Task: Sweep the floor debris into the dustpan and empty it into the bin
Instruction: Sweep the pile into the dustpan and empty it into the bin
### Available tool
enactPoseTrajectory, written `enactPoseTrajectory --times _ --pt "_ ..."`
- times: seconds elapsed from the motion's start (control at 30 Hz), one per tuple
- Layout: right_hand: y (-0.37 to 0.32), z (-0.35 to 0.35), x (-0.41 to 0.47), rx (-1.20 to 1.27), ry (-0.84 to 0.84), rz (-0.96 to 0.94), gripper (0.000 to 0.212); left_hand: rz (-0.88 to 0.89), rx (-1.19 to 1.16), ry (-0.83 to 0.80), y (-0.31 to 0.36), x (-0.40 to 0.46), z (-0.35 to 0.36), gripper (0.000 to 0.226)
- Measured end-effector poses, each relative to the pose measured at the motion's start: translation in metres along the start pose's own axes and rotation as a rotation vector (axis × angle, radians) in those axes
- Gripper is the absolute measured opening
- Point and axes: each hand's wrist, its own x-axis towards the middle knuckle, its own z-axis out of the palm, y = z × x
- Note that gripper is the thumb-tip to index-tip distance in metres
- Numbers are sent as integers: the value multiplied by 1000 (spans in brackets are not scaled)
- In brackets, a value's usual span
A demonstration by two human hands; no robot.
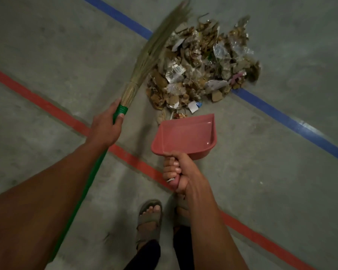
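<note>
The left hand (105, 129) gripped the green handle of the broom (156, 55), its bristles raised beside the debris pile (201, 65) on the floor (281, 191); the right hand (180, 172) was clenched round the handle of the pink dustpan (185, 135), which was empty, its lip just short of the pile's near edge and seemingly off the floor; no bin showed. A hard stroke would likely scatter the light plastic scraps past the pan's sides; a raised lip would let bits slip underneath.

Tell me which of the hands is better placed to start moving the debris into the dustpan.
Left. The left hand grips the broom, whose bristles lie beside the debris pile. The right hand only holds the empty dustpan, its mouth toward the pile.
</note>
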Motion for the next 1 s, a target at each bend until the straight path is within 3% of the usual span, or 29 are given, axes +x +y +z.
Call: enactPoseTrajectory --times 0.3,0.53,0.8,1.0 --pt "-8 -22 42 110 -62 107 32 -10 -51 36 -17 55 10 56" --pt "22 -30 80 228 -140 161 35 -9 -98 -4 -31 82 35 56" --pt "6 -45 148 100 -92 33 43 35 -107 -97 -63 113 62 55" --pt "-42 -45 199 33 -191 -54 43 110 -119 -136 -80 145 80 56"
